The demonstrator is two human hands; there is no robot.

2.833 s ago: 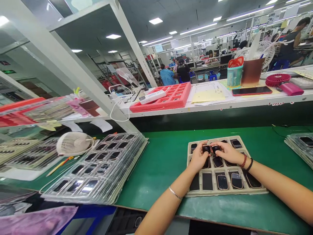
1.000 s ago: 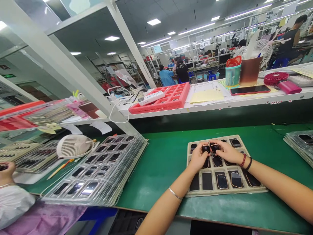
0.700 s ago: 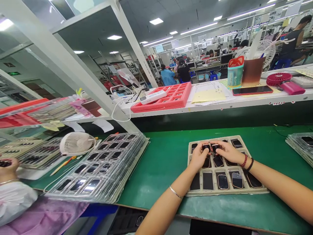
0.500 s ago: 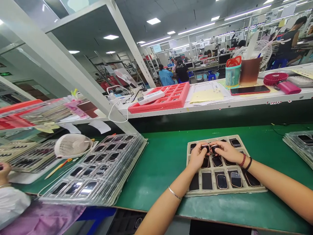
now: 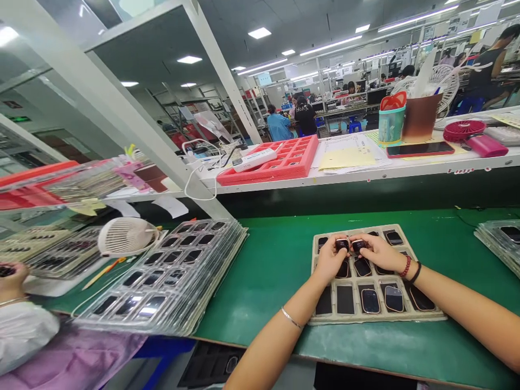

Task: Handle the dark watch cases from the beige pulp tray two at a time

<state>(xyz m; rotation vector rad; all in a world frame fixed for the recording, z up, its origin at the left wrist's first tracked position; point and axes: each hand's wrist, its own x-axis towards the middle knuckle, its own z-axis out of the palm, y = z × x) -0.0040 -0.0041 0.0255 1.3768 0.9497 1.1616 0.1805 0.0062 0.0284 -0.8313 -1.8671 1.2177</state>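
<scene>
Over the far part of a beige moulded tray [image 5: 406,318], both hands are side by side. My left hand [image 5: 330,258] is closed on a small dark watch case [image 5: 342,245] with rounded corners, its thumb on the front. A matching case [image 5: 359,246] is pinched in my right hand [image 5: 378,251], close beside the first. Both screens face me; the backs are hidden by fingers. Below them, several watch cases lie in the tray's pockets, among them one with a gold rim [image 5: 370,300]. Two front-left pockets show dark pads, one of them a black pad [image 5: 345,299].
Left of the tray stands a tall stack of clear trays [image 5: 162,276] holding watch cases, beside a white fan [image 5: 125,237]. A co-worker's hand [image 5: 14,276] is at the far left. More stacked trays [image 5: 501,244] stand at right. A shelf holds a red foam tray [image 5: 268,170].
Both watch cases have tipped so their screens show more fully. The co-worker's hand at far left has come further into view. My view has shifted slightly.
</scene>
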